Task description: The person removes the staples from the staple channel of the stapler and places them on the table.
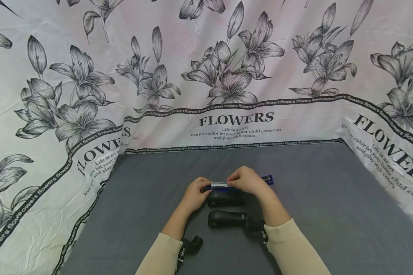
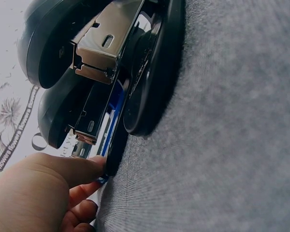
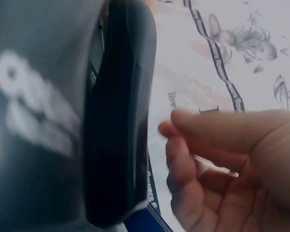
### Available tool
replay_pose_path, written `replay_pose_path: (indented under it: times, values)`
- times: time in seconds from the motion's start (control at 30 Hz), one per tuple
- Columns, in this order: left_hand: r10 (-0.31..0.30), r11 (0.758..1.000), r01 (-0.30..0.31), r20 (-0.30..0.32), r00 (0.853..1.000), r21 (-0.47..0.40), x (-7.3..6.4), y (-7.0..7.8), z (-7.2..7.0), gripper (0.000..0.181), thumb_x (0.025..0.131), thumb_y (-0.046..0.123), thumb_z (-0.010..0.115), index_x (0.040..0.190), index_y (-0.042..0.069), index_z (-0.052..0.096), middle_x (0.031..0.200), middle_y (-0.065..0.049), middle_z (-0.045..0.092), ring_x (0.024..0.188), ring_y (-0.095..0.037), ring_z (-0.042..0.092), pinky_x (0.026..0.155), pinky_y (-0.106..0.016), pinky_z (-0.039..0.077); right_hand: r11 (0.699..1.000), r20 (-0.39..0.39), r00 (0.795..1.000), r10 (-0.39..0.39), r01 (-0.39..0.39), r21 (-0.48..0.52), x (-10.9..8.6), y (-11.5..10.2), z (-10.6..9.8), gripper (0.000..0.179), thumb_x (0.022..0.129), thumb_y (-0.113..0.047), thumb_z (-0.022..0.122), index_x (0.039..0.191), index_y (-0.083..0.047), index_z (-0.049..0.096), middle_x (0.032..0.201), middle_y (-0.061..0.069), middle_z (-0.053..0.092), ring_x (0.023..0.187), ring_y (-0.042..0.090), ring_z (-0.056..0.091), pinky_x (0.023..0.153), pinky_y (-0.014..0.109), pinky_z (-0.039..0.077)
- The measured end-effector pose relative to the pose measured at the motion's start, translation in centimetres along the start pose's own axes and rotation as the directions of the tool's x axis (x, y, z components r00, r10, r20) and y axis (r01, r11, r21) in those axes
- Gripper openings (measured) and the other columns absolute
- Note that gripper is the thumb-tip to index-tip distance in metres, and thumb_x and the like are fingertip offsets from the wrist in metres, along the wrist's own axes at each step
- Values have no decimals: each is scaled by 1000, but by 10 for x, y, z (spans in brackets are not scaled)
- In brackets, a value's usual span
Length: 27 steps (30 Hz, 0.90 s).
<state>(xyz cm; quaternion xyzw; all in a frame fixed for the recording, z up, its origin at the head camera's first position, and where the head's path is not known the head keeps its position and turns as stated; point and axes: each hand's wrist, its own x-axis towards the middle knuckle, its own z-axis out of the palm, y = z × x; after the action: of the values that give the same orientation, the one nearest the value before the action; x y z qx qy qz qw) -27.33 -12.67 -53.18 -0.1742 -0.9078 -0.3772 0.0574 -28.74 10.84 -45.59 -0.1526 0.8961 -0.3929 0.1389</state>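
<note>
A blue stapler (image 1: 268, 180) lies crosswise behind two black ones, with a silver strip-like part (image 1: 218, 185) showing along its top. At its left end my left hand (image 1: 195, 194) pinches it between thumb and fingers. In the left wrist view, the thumb (image 2: 89, 169) presses close to the blue base (image 2: 117, 99). My right hand (image 1: 246, 180) is over the middle of the stapler, fingertips right at the silver part. Seen from the right wrist, the thumb and curled fingers (image 3: 188, 159) come together; I cannot tell whether they hold something small.
One black stapler (image 1: 226, 198) lies just in front of the blue one. Nearer me lies a second black stapler (image 1: 228, 219), close to the right wrist. Grey cloth (image 1: 158, 183) covers the table, and a flower-printed curtain (image 1: 234, 126) stands behind and at both sides.
</note>
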Motion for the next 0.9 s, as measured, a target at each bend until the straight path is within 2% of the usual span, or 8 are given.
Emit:
replay_pose_path:
  times: [0.1, 0.23, 0.4, 0.67, 0.9]
  values:
    - [-3, 1000, 3, 1, 1000, 9, 0, 0, 0, 25, 94, 7, 74, 119, 6, 76, 112, -1, 64, 77, -11, 51, 69, -28, 43, 997, -22, 1000, 3, -5, -77, -1, -1, 3, 16, 96, -15, 73, 104, -5, 82, 101, 7, 75, 82, 18, 66, 75, 40, 55]
    - [-1, 1000, 1, 4, 1000, 14, 0, 0, 0, 25, 94, 7, 75, 119, 6, 76, 112, -1, 65, 76, -10, 50, 69, -28, 43, 984, -31, 1000, 6, -11, -177, -2, -4, 8, 14, 95, -13, 72, 100, -4, 82, 101, 9, 76, 89, 24, 70, 80, 44, 56]
    - [-4, 1000, 4, 8, 1000, 9, 0, 1, 0, 25, 95, 7, 74, 120, 7, 76, 112, -1, 64, 76, -11, 50, 69, -28, 42, 970, -48, 998, 31, -42, -241, -2, -8, 14, 13, 96, -13, 72, 99, -4, 82, 102, 9, 76, 93, 28, 71, 82, 45, 57]
    - [1, 1000, -1, 4, 1000, -1, 0, 1, -1, 25, 94, 6, 74, 119, 6, 76, 111, -1, 65, 74, -10, 49, 67, -27, 42, 976, -70, 996, 62, -75, -207, 0, -9, 16, 11, 94, -14, 75, 97, -7, 82, 100, 7, 75, 84, 22, 68, 75, 42, 56]
    - [4, 1000, -4, 1, 1000, -10, 0, 1, -1, 25, 94, 5, 74, 119, 5, 76, 111, -1, 65, 76, -10, 50, 68, -28, 43, 984, -158, 985, 62, -87, -153, 2, -9, 19, 11, 93, -20, 78, 86, -11, 80, 89, 3, 73, 74, 19, 63, 69, 38, 53]
